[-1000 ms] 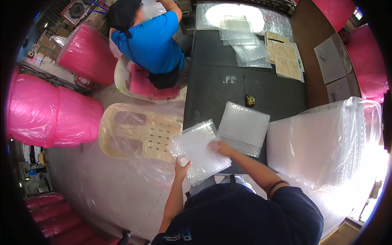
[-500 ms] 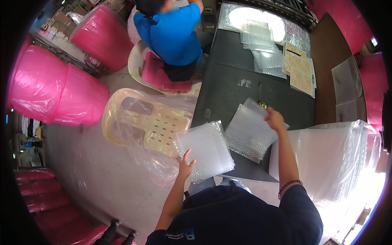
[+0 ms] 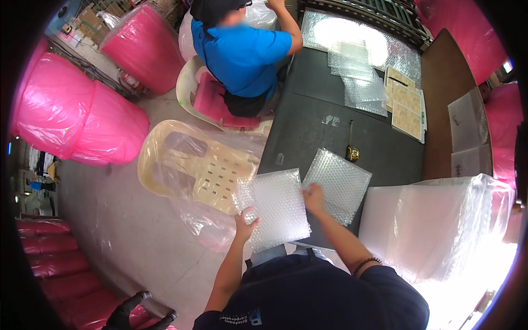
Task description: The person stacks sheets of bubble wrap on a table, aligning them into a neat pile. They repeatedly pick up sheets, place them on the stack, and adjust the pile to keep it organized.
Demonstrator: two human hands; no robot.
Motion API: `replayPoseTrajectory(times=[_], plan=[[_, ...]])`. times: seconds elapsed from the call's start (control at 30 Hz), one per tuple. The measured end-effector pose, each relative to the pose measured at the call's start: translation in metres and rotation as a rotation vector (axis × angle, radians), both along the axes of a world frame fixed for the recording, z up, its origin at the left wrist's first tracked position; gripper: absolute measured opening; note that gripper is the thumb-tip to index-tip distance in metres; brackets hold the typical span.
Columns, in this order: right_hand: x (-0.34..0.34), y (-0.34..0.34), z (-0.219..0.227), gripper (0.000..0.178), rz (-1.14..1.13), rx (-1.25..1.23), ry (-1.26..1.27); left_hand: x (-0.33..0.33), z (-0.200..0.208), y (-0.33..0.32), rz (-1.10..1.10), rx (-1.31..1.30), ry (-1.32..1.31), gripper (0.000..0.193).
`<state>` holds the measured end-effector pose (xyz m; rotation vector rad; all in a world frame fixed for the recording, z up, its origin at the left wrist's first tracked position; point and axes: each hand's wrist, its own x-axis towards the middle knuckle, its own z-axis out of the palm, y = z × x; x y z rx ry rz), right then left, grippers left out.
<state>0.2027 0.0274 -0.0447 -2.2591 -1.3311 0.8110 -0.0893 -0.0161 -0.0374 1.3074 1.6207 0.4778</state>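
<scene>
My left hand [image 3: 246, 225] grips the lower left edge of a stack of clear bubble wrap sheets [image 3: 273, 209], thumb on top. The stack overhangs the table's front left corner. At the stack's right edge my right hand [image 3: 314, 199] is closed in a pinch on the sheets. Beside it, partly under that hand, another bubble wrap piece [image 3: 342, 184] lies flat on the dark table [image 3: 308, 113]. A yellow and black tape measure [image 3: 352, 153] sits just beyond this piece, its blade pointing away from me.
More bubble wrap [image 3: 357, 71] and tan printed sheets [image 3: 406, 107] lie on the table's far side. A brown panel [image 3: 454, 93] borders the right. A large plastic-covered block [image 3: 412, 214] stands near right. A beige chair [image 3: 212, 170] is at left. A co-worker in blue [image 3: 242, 55] sits beyond.
My right hand has moved left from the right-hand bubble wrap to the stack in my left hand. A sheet has left the right-hand pile, uncovering the tape measure.
</scene>
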Motion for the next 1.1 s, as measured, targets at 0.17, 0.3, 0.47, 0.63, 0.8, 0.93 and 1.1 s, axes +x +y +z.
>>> replayPoseTrajectory(times=[0.17,0.3,0.47,0.63,0.8,0.93,1.1], plan=[[0.110,0.034,0.034,0.071,0.014,0.056,-0.690,0.009,-0.014,-0.013,0.142,0.311,0.001,0.092],[0.136,0.048,0.051,0.066,0.230,-0.411,-0.496,0.020,-0.001,-0.016,0.161,0.353,0.059,0.092],[0.125,0.049,0.078,0.075,0.072,-0.214,-0.280,0.020,0.010,-0.024,0.070,0.191,0.181,0.072],[0.110,0.014,0.044,0.095,0.062,-0.369,-0.677,0.012,0.010,-0.014,-0.013,0.205,0.110,0.058],[0.135,0.016,0.035,0.068,0.181,-0.279,-0.518,0.012,0.006,-0.013,-0.024,0.228,0.069,0.054],[0.055,0.029,0.204,0.043,0.046,-0.078,-0.453,0.013,0.013,-0.015,0.034,0.238,0.057,0.054],[-0.102,-0.020,0.105,0.064,0.554,-0.300,-0.256,-0.007,-0.025,-0.008,0.009,0.136,-0.044,0.056]])
